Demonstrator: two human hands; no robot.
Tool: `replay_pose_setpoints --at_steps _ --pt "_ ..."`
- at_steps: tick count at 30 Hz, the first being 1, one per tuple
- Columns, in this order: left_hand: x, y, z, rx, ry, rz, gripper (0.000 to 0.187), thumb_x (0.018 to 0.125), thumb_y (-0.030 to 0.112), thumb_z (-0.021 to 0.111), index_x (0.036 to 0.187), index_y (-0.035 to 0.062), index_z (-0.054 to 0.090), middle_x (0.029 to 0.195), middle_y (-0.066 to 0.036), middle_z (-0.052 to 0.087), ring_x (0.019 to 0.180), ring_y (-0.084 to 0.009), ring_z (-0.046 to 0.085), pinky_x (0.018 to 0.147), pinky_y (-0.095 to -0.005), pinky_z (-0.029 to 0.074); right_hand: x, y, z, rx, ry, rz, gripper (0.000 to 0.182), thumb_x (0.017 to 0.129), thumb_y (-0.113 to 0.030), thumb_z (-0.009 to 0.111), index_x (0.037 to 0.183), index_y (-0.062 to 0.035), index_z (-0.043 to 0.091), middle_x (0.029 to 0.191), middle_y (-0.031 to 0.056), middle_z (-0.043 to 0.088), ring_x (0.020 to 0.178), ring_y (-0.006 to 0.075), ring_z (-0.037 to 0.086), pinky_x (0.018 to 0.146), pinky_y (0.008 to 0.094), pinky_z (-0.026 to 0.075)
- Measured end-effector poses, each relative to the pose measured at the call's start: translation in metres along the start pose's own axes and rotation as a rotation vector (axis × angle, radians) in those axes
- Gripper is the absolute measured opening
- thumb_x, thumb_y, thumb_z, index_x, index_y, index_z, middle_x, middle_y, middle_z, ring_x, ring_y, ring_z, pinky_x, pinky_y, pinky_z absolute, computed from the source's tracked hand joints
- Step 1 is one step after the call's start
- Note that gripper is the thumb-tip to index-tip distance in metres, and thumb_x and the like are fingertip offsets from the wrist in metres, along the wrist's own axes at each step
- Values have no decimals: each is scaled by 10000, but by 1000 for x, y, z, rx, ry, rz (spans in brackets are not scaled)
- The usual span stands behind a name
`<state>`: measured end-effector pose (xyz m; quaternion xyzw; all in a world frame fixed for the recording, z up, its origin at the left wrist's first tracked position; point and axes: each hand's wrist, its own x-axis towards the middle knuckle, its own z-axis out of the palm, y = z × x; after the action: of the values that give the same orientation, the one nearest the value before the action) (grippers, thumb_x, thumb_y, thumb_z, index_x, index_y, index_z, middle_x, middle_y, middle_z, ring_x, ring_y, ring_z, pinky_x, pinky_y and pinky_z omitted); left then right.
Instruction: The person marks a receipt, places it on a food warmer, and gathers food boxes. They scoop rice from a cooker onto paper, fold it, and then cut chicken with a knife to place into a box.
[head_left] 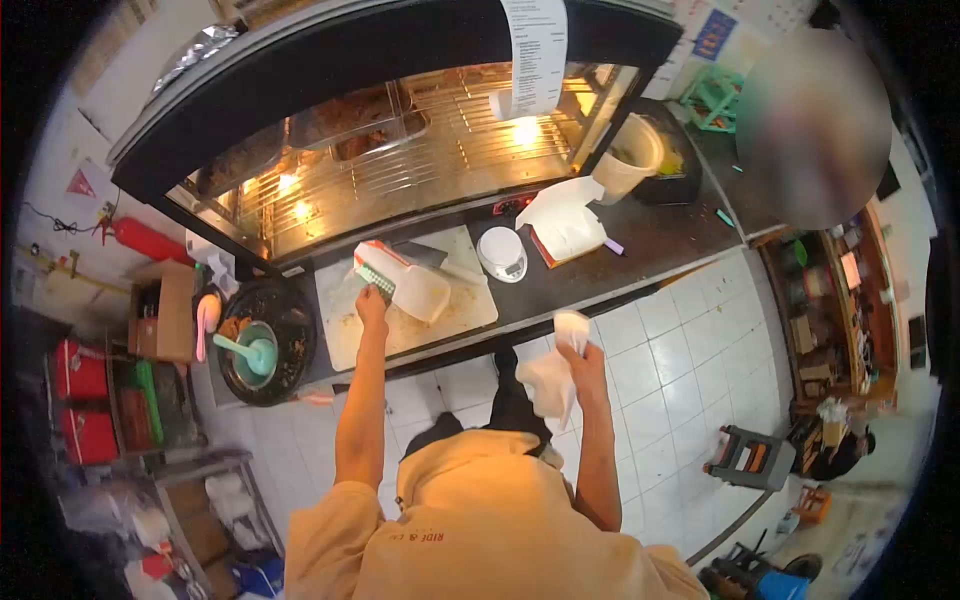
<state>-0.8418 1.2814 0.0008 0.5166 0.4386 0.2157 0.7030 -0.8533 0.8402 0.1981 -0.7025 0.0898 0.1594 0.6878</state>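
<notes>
My left hand (372, 302) is closed on the near-left end of a white paper carton (418, 292) with red and green print, held over the white cutting board (350, 335). Part of a dark, flat blade-like thing (422, 254) shows behind the carton on the board. My right hand (585, 368) grips crumpled white paper (547, 384) in front of the counter, above the tiled floor. A round white kitchen scale (502, 252) sits right of the board, beside an open box of white paper (568, 222).
A lit glass food warmer (400, 150) stands behind the counter, with a receipt (538, 55) hanging from it. At left, a black basin (290, 375) holds a green bowl with a scoop (260, 354). A white bucket (632, 155) stands right; a grey stool (752, 458) is on the floor.
</notes>
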Motion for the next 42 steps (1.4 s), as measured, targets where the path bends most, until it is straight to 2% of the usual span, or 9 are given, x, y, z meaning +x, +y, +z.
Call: replay_pose_setpoints --at_steps 4,9,12,15,18,21,22,27,42 --pt "-62 22 22 394 419 175 651 951 288 618 1439 -44 344 1401 -182 459 1248 -275 483 996 -374 428 89 -72 31 -317 -212 -226 208 876 -145 697 1001 20 673 780 38 669 696 90 611 595 287 489" --pt "-244 127 102 -757 -555 -135 627 947 272 632 1444 21 343 1399 -154 464 1291 -245 475 998 -396 455 106 -88 118 -544 -556 -465 353 787 -131 764 1097 -7 649 789 163 661 705 139 653 631 308 521" --pt "-246 127 120 -542 -290 -118 444 959 190 573 1354 25 454 1257 -115 598 1155 -230 590 929 -324 495 100 -122 136 -516 -1099 -363 425 775 -90 767 1172 -24 631 899 121 693 799 141 667 679 294 538" --pt "-227 157 125 -602 -97 -137 437 931 57 583 1342 -1 447 1248 -126 593 1132 -253 608 953 -368 519 146 -115 110 -226 -979 -348 440 807 -24 731 1229 -49 608 1074 28 666 906 128 645 746 274 552" --pt "-228 158 107 -704 -101 -260 425 908 35 588 1315 -12 473 1216 -135 612 1090 -259 625 963 -386 519 198 -137 93 -334 -615 -422 515 819 -161 767 1285 -39 586 1258 138 612 1124 173 593 829 313 531" --pt "-229 162 97 -725 -176 -301 425 880 56 620 1284 -14 507 1189 -137 630 1094 -257 626 954 -380 520 237 -106 111 -102 -895 -189 580 796 -142 780 1321 -36 558 1334 181 550 1170 175 557 908 321 494" --pt "-228 166 97 -753 -196 -312 425 870 61 629 1273 -15 517 1172 -133 636 1070 -254 634 938 -373 527 235 -105 118 57 -1016 22 549 798 -105 769 1302 -14 573 1244 157 611 1093 176 592 933 315 473" --pt "-228 180 85 -447 1 -264 405 846 72 654 1226 -27 552 1110 -113 655 943 -214 665 837 -324 552 247 -89 125 200 -1067 63 255 857 -13 684 1110 -7 655 951 54 705 864 112 641 816 271 498" --pt "-214 142 69 37 49 38 167 895 91 699 1031 -4 684 868 -18 689 750 -67 596 681 -237 480 260 -72 89 11 -870 153 305 862 -136 738 1112 14 649 884 71 713 744 115 643 689 253 515"
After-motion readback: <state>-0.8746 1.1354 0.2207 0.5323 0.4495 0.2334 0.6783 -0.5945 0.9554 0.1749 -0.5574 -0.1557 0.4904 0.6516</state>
